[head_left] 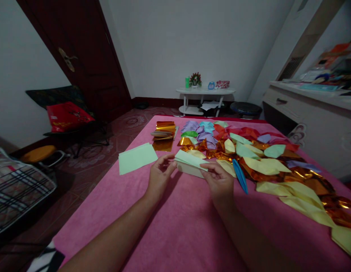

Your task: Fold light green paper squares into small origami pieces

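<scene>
A pale green sheet of paper (192,163), partly folded, is held up between my two hands over the pink cloth. My left hand (163,170) pinches its left end between thumb and fingers. At the right end, my right hand (219,179) grips the paper the same way. A stack of flat pale green sheets (138,158) lies to the left of my left hand. Beyond it sits a pile of gold foil sheets (163,136). Just right of my right hand lies a narrow blue folded paper (240,176).
Folded papers in yellow (267,165), purple and red, with gold foil ones, cover the right side of the pink-covered table (175,234). A white side table (205,91) and a black stool (245,108) stand behind. A chair with a red bag (68,116) is at left.
</scene>
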Demonstrator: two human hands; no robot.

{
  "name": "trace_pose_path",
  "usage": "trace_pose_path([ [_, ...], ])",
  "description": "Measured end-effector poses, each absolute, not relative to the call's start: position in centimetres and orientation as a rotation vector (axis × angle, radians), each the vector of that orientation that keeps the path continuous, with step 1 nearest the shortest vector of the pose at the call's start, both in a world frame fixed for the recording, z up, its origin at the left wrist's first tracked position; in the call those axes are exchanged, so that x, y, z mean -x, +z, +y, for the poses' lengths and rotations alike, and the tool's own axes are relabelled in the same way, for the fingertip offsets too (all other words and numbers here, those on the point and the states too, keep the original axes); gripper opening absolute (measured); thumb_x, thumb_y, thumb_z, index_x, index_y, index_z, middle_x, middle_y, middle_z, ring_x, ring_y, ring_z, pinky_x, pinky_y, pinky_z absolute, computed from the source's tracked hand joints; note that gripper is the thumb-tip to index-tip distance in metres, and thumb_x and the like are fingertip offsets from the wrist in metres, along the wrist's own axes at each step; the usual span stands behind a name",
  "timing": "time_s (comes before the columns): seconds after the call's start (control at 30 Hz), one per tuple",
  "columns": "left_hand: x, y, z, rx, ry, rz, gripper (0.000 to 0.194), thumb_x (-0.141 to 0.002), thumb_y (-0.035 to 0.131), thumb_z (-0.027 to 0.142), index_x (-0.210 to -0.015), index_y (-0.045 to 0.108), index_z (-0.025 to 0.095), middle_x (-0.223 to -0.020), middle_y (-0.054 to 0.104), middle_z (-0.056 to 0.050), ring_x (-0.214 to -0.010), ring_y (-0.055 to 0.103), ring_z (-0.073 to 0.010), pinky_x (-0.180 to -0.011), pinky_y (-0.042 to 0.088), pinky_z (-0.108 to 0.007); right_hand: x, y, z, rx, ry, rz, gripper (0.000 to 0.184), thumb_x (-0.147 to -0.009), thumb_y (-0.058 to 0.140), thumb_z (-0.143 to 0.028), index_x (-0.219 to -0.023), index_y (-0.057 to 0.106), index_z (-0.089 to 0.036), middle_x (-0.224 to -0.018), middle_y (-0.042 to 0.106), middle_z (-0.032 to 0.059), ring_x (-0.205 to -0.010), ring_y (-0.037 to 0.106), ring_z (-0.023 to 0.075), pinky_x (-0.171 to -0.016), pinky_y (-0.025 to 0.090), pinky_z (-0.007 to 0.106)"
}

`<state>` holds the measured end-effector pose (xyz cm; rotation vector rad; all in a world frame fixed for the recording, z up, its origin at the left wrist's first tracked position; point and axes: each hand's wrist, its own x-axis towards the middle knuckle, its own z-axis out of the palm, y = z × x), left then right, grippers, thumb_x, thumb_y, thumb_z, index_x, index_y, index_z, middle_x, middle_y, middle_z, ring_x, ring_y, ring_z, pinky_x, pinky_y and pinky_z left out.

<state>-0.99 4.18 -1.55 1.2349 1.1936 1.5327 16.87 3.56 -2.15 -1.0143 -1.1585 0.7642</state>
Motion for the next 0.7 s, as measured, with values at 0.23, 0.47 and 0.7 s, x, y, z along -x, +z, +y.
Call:
trace_pose_path([
  [0.23, 0.7, -1.1, 3.7, -1.19, 1.449, 1.2, 0.03, -0.079, 0.065, 0.041, -0.066, 0.065, 0.014, -0.062, 0.062, -0.001, -0.059, 0.056, -0.0114, -0.06, 0.043, -0.023, -17.0, -1.6, 3.2, 0.994, 0.468, -1.308, 0.017, -0.074, 0.058, -0.011, -0.074, 0.071, -0.022, -0.093, 0.063, 0.0054, -0.09, 0.061, 0.0204, -0.075, 0.05, 0.033],
  [0.47, -0.5, -0.4, 2.9, -1.118, 1.26, 0.951, 0.034, -0.075, 0.07, 0.044, -0.065, 0.066, 0.011, -0.062, 0.064, -0.003, -0.058, 0.056, -0.0109, -0.06, 0.043, -0.023, -16.4, -1.5, 2.5, 0.863, 0.354, -1.686, 0.026, -0.076, 0.057, -0.005, -0.079, 0.073, -0.026, -0.089, 0.065, 0.0036, -0.085, 0.061, 0.0192, -0.072, 0.05, 0.033],
  [0.7, -0.2, -0.8, 3.1, -0.82, 1.313, 0.861, 0.028, -0.069, 0.073, 0.038, -0.067, 0.059, 0.014, -0.056, 0.058, 0.002, -0.049, 0.05, -0.008, -0.053, 0.041, -0.021, -16.0, -1.7, 1.5, 0.849, 0.518, -1.831, 0.034, -0.077, 0.056, -0.009, -0.106, 0.064, -0.025, -0.1, 0.065, 0.0057, -0.089, 0.063, 0.0197, -0.079, 0.053, 0.034],
])
